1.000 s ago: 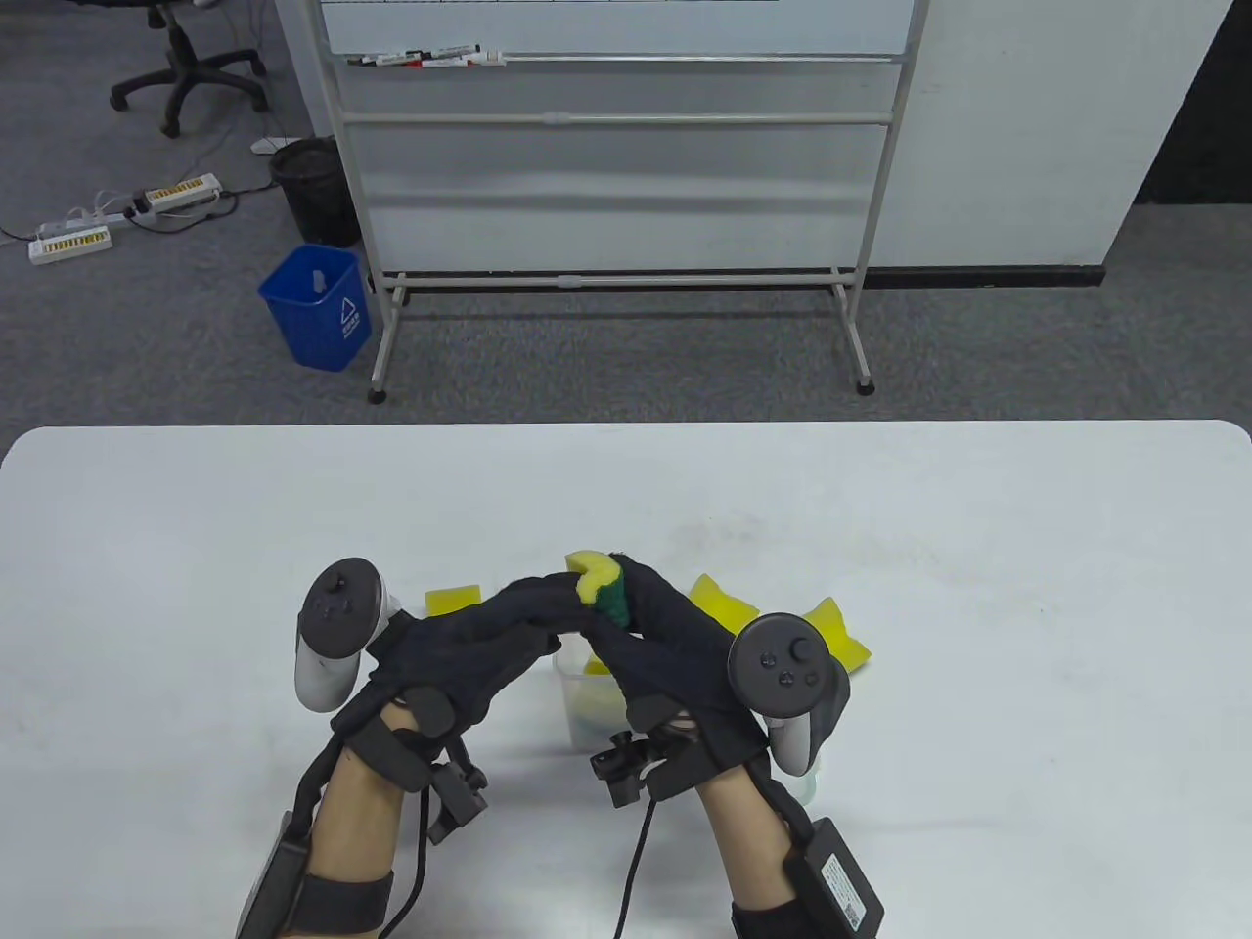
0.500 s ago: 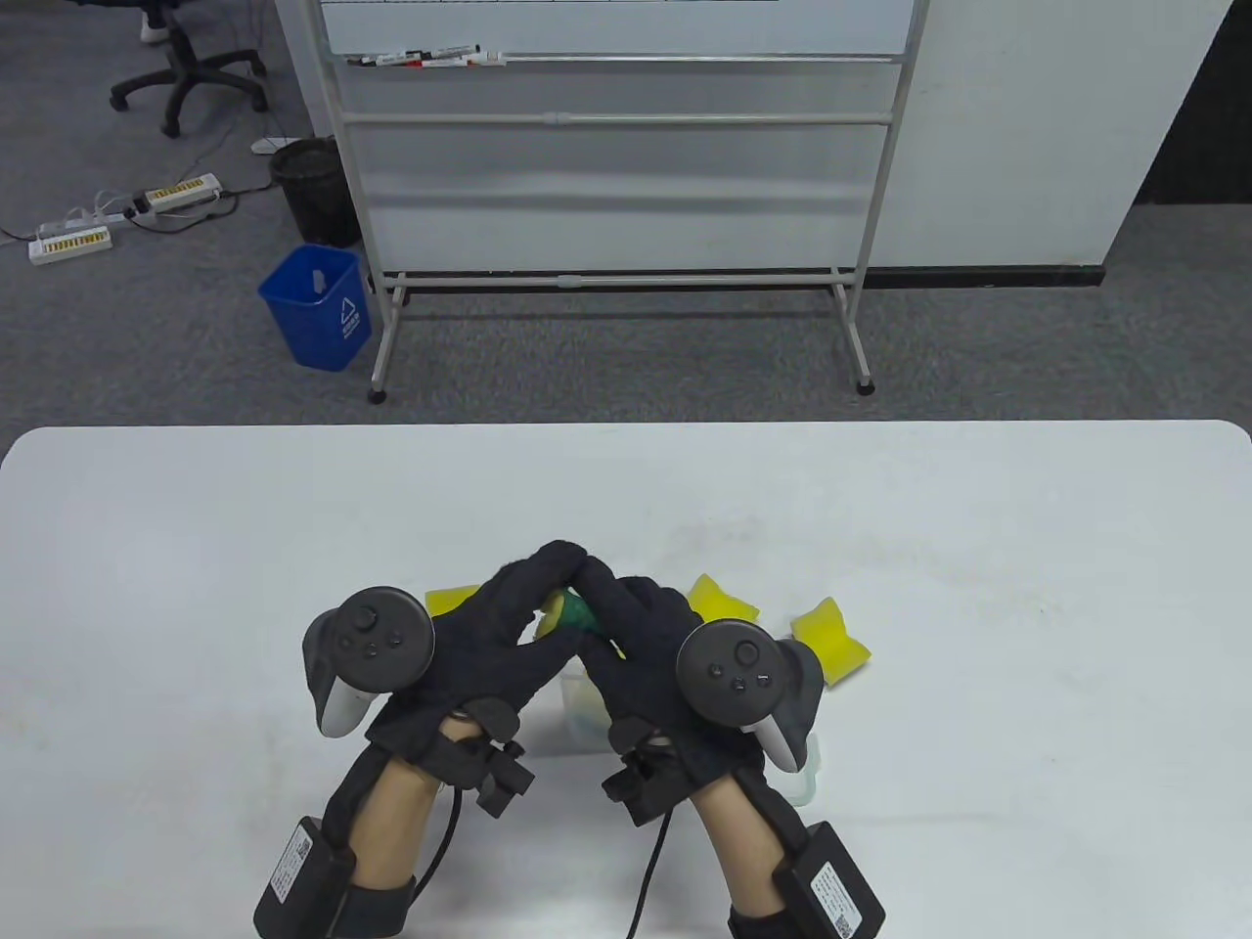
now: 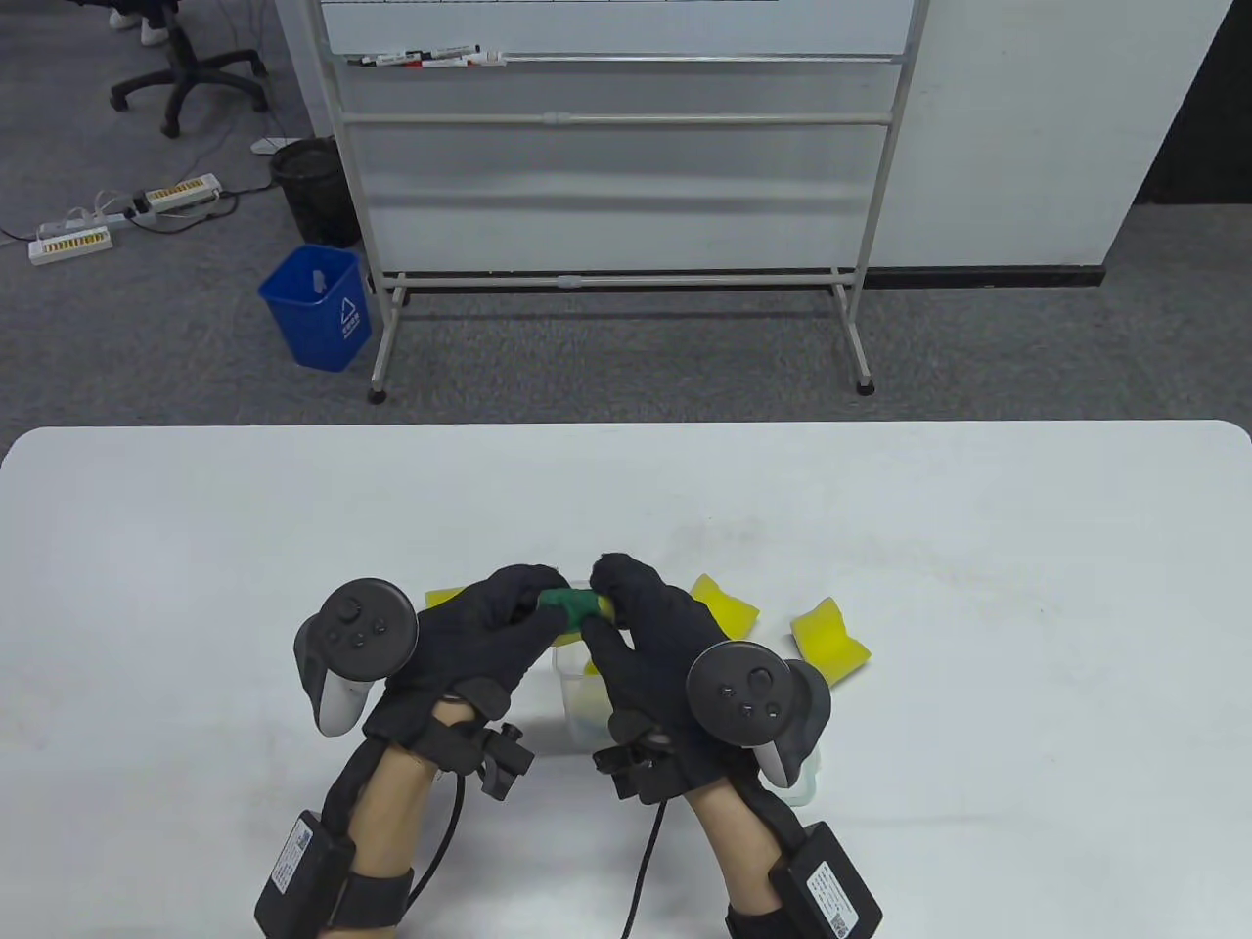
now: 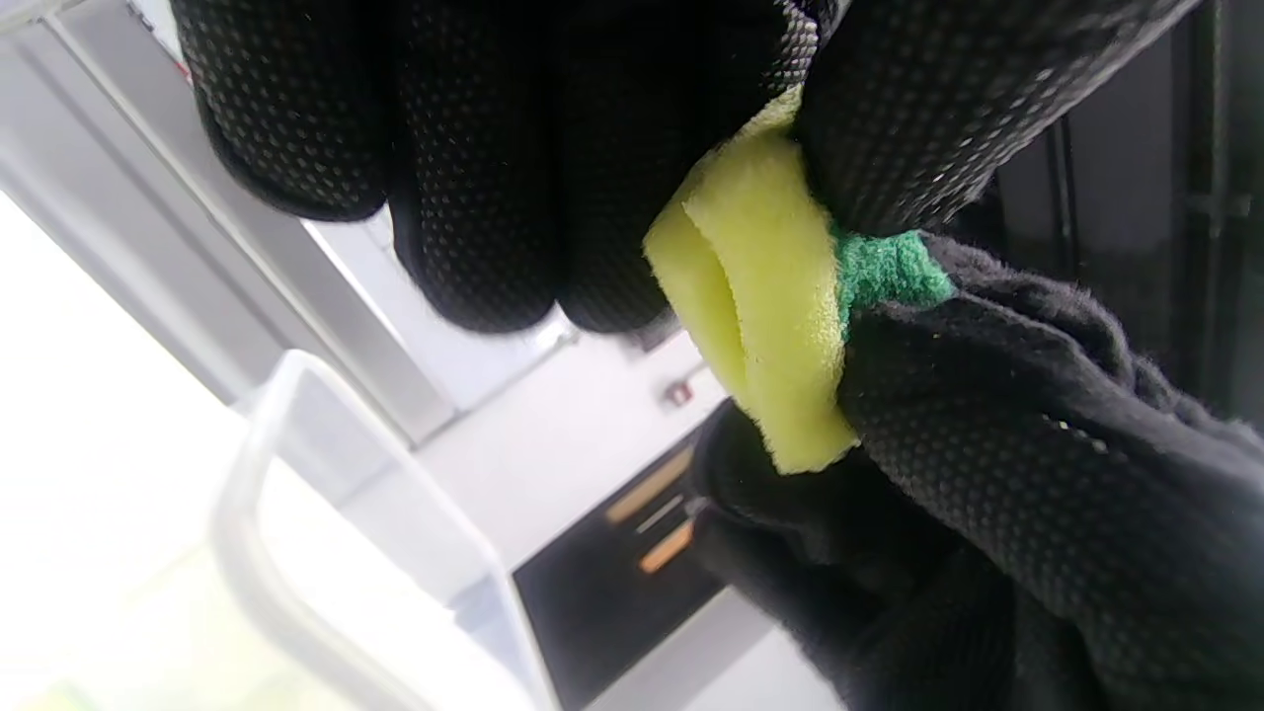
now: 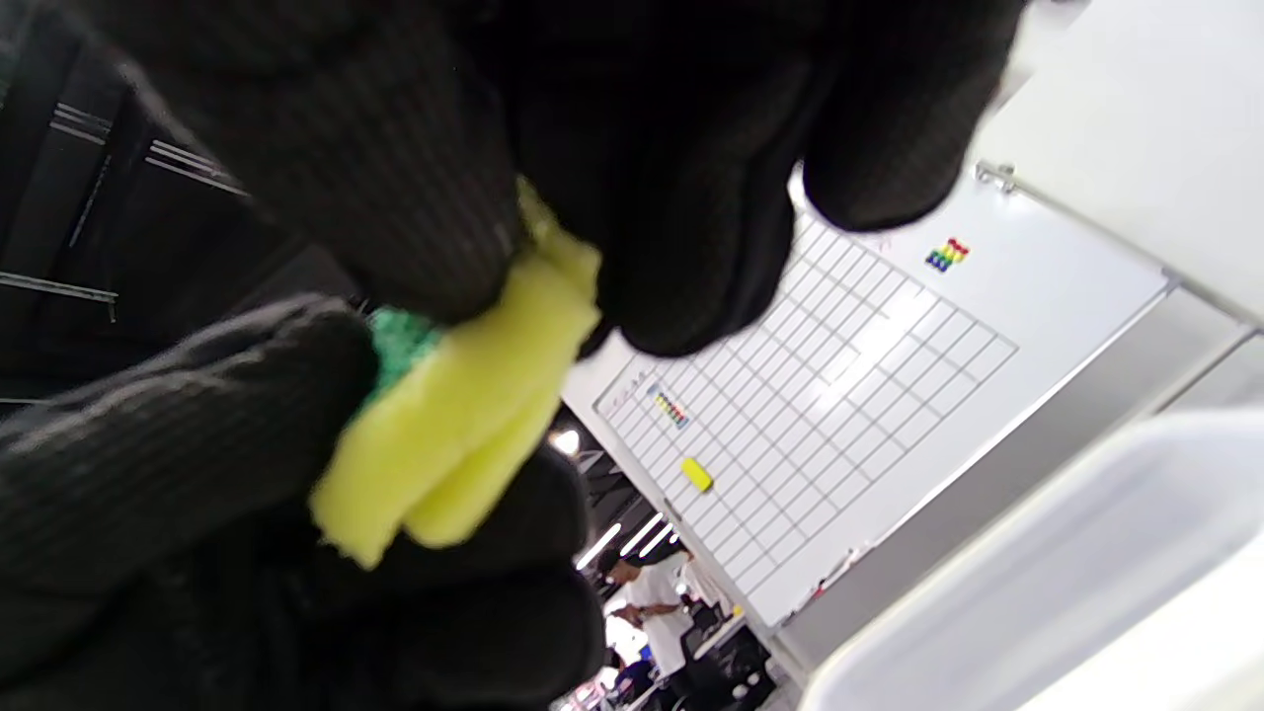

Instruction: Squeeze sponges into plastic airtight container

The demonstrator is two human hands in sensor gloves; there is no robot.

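Both hands pinch one folded yellow-and-green sponge between their fingertips, held just above the clear plastic container. My left hand grips it from the left, my right hand from the right. In the left wrist view the sponge is folded double, yellow outward, green at its edge, with the container rim below. In the right wrist view the sponge is squeezed between gloved fingers above the container wall. Some yellow sponge shows inside the container.
Loose yellow sponges lie on the white table: one behind my left hand, one behind my right hand, one farther right. A translucent lid lies under my right wrist.
Both hands have turned the sponge and squeezed it tighter; more green now faces up, where yellow showed a second ago. The hands have lowered slightly toward the container.
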